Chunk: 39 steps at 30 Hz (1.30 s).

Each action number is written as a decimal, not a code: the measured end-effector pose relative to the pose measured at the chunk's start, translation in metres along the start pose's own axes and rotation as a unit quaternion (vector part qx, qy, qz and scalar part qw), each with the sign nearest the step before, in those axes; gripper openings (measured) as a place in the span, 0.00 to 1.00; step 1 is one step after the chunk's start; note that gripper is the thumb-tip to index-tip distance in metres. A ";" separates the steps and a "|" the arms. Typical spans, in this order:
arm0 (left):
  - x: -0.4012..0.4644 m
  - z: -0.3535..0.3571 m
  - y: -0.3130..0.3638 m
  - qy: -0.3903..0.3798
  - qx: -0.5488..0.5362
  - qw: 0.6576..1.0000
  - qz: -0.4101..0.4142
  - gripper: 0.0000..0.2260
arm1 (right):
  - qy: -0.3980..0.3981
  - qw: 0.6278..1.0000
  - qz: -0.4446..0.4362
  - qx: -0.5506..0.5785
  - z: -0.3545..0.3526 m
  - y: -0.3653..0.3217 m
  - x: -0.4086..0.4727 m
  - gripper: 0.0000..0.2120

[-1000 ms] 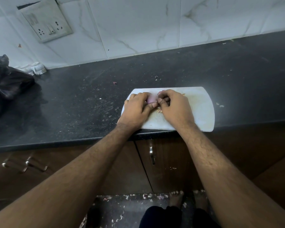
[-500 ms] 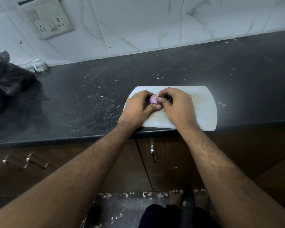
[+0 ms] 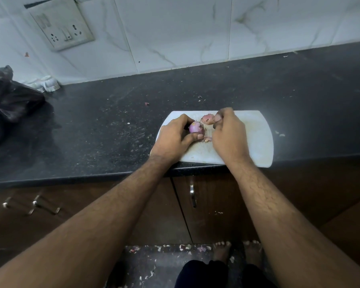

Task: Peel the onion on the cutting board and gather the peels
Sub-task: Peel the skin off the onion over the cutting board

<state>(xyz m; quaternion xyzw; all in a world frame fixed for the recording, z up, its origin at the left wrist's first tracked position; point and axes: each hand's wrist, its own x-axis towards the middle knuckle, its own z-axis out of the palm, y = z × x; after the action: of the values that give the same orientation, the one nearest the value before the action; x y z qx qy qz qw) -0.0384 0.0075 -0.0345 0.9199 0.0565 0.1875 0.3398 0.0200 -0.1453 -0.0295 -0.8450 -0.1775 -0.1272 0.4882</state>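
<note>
A small purple onion (image 3: 195,128) sits at the left part of the white cutting board (image 3: 256,140), which lies at the counter's front edge. My left hand (image 3: 175,139) grips the onion between fingers and thumb. My right hand (image 3: 229,134) is to its right, pinching a pinkish peel (image 3: 207,119) lifted off the onion near the board's far edge. Another scrap of peel (image 3: 207,139) lies on the board between my hands.
The black counter (image 3: 112,125) carries small crumbs and peel bits (image 3: 280,134) right of the board. A dark plastic bag (image 3: 10,96) lies at the far left by the tiled wall. Cabinet doors with handles (image 3: 192,195) are below; peels litter the floor.
My hands were together over the onion; now the right hand has pulled away to the right with a strip of peel, and the onion shows in my left hand.
</note>
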 end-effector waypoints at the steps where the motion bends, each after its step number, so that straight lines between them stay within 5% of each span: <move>1: 0.000 0.000 0.000 0.000 0.003 1.000 0.002 0.14 | 0.002 1.000 0.019 0.013 -0.001 0.000 0.001 0.10; 10: 0.001 0.001 -0.005 -0.006 0.043 0.998 0.038 0.16 | -0.113 0.994 0.002 0.007 0.011 0.011 0.009 0.13; 16: 0.002 0.000 -0.005 -0.011 0.041 0.998 0.044 0.17 | -0.098 0.994 0.023 0.039 0.009 0.007 0.009 0.04; 32: -0.002 0.000 0.001 -0.025 0.011 0.998 0.060 0.17 | -0.043 0.998 0.040 0.012 0.006 0.004 0.004 0.16; 39: -0.001 0.004 -0.006 -0.010 -0.013 0.999 0.043 0.15 | -0.080 0.996 0.029 0.040 0.007 0.005 0.005 0.09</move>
<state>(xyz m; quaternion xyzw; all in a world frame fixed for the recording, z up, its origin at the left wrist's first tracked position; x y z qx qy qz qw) -0.0371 0.0093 -0.0418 0.9188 0.0115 0.1937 0.3438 0.0272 -0.1403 -0.0345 -0.8372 -0.1966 -0.0380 0.5089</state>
